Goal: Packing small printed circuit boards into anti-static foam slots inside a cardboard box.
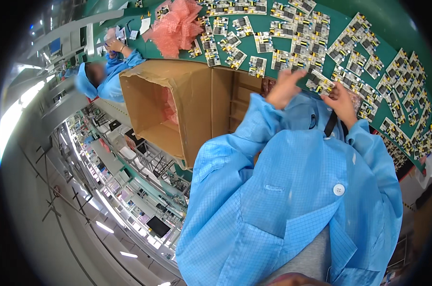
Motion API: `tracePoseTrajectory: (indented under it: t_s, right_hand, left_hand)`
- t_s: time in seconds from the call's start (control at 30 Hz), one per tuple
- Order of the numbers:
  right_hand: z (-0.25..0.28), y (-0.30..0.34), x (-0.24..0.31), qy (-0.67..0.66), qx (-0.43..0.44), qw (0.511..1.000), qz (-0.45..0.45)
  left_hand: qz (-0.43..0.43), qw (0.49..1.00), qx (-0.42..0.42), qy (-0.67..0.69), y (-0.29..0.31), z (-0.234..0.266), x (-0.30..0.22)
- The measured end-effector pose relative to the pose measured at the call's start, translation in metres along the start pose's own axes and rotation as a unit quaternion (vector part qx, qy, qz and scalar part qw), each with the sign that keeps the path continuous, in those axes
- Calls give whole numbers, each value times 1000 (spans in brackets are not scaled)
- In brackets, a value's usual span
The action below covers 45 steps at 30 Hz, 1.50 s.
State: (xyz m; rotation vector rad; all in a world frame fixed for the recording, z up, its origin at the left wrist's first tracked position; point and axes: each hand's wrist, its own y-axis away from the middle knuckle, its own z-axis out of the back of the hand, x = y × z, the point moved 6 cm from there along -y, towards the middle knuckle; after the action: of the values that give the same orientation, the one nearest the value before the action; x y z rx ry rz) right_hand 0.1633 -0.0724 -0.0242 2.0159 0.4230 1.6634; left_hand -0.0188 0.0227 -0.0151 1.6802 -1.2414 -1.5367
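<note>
My right hand [342,104] grips a small circuit board [319,83] by its edge, between thumb and fingers, just over the near edge of the green table. The board is pale, with dark blocks and yellow parts. To its left, my left hand [284,89] is raised and slightly blurred, its fingers apart and nothing visible in them. It is close to the board but does not appear to touch it. Beyond both hands, a dense group of similar circuit boards [299,47] lies on the table.
More boards [402,81] cover the green table [254,24] to the right. Pink bubble wrap [174,29] is heaped at the far left. A cardboard box [192,109], with pink wrap inside, stands against the table at my left. Past it, another person [108,78] in blue works at the table.
</note>
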Motion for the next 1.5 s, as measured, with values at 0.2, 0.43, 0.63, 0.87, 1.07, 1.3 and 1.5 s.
tracePoseTrajectory:
  t_s: [0.2, 0.43, 0.63, 0.87, 1.07, 1.3, 1.5]
  right_hand:
    - [27, -2, -11, 15, 0, 998, -60]
    - [46, 16, 1, -28, -20, 997, -63]
    - [58, 20, -6, -59, -65, 993, -73]
    - [61, 17, -11, -37, -44, 998, -31]
    - [77, 34, -1, 73, -56, 995, -44]
    - [80, 44, -32, 73, -36, 997, -1]
    - [82, 37, -61, 30, -37, 999, -6]
  left_hand:
    - [-475, 610, -429, -468, -19, 182, -163]
    - [-310, 427, -525, -668, -25, 297, -224]
    - [-185, 588, -485, -620, -30, 315, -228]
    - [-497, 484, -468, -548, 52, 228, -227]
    - [-471, 657, -176, -562, 49, 56, -117]
    - [-314, 753, -42, -577, -10, -39, 5]
    - [-322, 874, 82, -354, -52, -76, 56]
